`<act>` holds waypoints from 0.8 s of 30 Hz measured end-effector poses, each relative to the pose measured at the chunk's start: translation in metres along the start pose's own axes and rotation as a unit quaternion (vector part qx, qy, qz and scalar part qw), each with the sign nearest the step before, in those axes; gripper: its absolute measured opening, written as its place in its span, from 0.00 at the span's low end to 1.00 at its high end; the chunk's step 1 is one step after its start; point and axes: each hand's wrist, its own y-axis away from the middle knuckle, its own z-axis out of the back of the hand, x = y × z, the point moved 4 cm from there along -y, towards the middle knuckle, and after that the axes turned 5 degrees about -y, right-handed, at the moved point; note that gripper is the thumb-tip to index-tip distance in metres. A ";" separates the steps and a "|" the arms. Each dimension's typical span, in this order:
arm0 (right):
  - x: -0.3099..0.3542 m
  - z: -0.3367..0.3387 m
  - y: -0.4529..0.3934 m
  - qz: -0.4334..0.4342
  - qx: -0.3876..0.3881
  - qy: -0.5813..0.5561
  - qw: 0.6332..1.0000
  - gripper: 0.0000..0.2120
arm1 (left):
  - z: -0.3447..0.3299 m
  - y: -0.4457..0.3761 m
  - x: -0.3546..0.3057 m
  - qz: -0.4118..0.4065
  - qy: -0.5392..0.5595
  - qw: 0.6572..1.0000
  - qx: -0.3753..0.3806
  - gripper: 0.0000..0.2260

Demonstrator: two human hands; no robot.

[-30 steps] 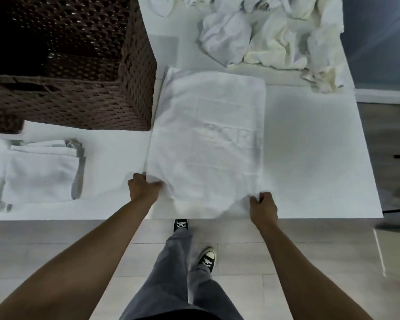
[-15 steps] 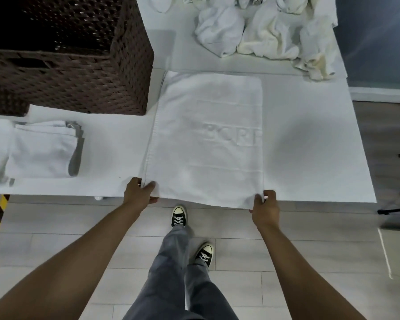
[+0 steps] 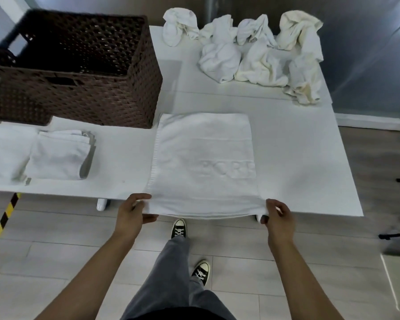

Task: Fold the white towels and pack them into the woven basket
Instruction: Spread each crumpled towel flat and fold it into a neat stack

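White table fills the view, with the brown woven basket far beyond the left fingers and crumpled towels far beyond the right. Folded towels lie left. Half-folded towel spreads ahead of both hands — left hand and right hand pinch its near corners.

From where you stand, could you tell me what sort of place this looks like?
Probably an indoor laundry-folding workstation: a white table holds a heap of crumpled towels, a folded towel and a woven basket, over a tiled floor.
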 end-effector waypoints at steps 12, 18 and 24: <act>0.119 -0.088 -0.072 0.103 0.096 0.031 0.990 0.09 | -0.017 -0.078 -0.099 -0.075 0.014 0.997 0.017 0.06; 0.149 -0.140 -0.128 0.147 0.075 0.117 0.979 0.04 | -0.037 -0.151 -0.141 -0.108 -0.121 0.986 -0.047 0.14; 0.154 -0.174 -0.170 0.144 0.031 0.142 0.979 0.06 | -0.061 -0.205 -0.164 -0.088 -0.180 0.977 -0.073 0.16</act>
